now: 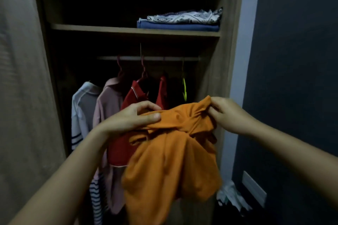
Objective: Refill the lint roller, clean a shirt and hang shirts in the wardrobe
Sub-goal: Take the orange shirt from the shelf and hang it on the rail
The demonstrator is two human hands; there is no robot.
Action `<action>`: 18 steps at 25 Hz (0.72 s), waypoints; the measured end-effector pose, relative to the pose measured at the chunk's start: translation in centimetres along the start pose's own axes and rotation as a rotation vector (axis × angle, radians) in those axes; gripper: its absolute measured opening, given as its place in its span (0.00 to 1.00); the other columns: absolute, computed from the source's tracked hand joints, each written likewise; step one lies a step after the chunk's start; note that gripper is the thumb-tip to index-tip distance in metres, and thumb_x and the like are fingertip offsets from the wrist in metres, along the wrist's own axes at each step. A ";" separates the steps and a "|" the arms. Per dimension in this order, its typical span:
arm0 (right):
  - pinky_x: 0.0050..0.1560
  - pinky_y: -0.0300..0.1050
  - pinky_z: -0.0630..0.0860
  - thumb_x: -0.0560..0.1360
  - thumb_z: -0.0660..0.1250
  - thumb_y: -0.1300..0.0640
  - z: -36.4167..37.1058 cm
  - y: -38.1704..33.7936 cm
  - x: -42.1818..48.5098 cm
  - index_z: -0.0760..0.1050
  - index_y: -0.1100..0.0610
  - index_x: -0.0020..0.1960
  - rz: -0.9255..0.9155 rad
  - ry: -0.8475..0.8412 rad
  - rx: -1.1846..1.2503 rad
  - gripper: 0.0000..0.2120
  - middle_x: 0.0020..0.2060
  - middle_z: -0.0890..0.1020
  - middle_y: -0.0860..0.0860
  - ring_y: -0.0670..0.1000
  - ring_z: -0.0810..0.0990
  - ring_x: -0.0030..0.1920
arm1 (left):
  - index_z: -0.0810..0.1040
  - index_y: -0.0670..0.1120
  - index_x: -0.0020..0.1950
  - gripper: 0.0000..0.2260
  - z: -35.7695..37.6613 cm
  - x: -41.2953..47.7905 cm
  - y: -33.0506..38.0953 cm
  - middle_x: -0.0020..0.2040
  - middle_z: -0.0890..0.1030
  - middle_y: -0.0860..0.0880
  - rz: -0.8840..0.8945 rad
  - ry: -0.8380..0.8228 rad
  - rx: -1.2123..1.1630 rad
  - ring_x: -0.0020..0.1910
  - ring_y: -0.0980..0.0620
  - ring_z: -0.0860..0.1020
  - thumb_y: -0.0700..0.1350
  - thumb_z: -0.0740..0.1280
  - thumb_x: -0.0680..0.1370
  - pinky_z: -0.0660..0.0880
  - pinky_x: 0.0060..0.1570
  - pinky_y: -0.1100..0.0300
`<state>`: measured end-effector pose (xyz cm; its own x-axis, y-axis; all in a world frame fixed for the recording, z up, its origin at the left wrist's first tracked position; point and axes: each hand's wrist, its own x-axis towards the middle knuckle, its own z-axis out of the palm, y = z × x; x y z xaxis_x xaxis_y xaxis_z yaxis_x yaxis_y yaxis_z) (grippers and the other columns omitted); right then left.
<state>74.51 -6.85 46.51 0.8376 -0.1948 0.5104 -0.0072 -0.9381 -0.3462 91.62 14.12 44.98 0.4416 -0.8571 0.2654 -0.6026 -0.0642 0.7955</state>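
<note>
An orange shirt (pixel 173 159) hangs bunched in front of the open wardrobe. My left hand (pixel 131 117) pinches its collar on the left side. At the upper right, my right hand (pixel 226 113) grips a gathered corner of the same shirt. Behind it a metal rail (pixel 150 58) carries a yellow-green hanger (pixel 184 87) on the right, with no garment visible on it. Also on the rail hang a red shirt (pixel 135 95), a pink shirt (pixel 108 104) and a white shirt with dark stripes (pixel 82 107). No lint roller is in view.
A wooden shelf (pixel 109 28) above the rail holds a folded blue cloth (pixel 177 27) with a patterned cloth (pixel 184 16) on top. A wardrobe door (pixel 23 78) stands at the left. A dark wall (pixel 292 60) is at the right, with crumpled pale material (pixel 230 195) on the floor.
</note>
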 end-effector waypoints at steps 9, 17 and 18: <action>0.49 0.39 0.70 0.81 0.52 0.52 -1.4 1.2 -3.8 0.72 0.49 0.53 0.226 -0.151 0.387 0.10 0.46 0.77 0.47 0.45 0.76 0.49 | 0.80 0.44 0.48 0.03 0.8 -1.1 2.3 0.37 0.79 0.50 0.131 0.041 0.175 0.34 0.58 0.75 0.39 0.68 0.75 0.70 0.33 0.64; 0.43 0.38 0.70 0.80 0.53 0.60 -0.8 0.8 -2.4 0.73 0.51 0.47 0.143 -0.125 0.208 0.11 0.43 0.76 0.47 0.46 0.75 0.45 | 0.73 0.45 0.38 0.12 2.0 0.7 6.2 0.31 0.73 0.52 0.312 0.661 0.487 0.32 0.57 0.72 0.52 0.65 0.76 0.67 0.33 0.59; 0.45 0.39 0.70 0.79 0.53 0.61 -0.5 0.9 -2.1 0.73 0.50 0.47 0.132 -0.100 0.172 0.11 0.45 0.76 0.48 0.47 0.74 0.47 | 0.72 0.46 0.38 0.13 2.1 0.9 6.6 0.31 0.73 0.52 0.323 0.668 0.540 0.32 0.53 0.73 0.53 0.64 0.76 0.66 0.33 0.56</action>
<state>72.50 -7.44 45.48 0.8855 -0.2753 0.3744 -0.0341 -0.8419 -0.5385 86.64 11.85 49.37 0.3892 -0.4120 0.8239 -0.9180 -0.2474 0.3100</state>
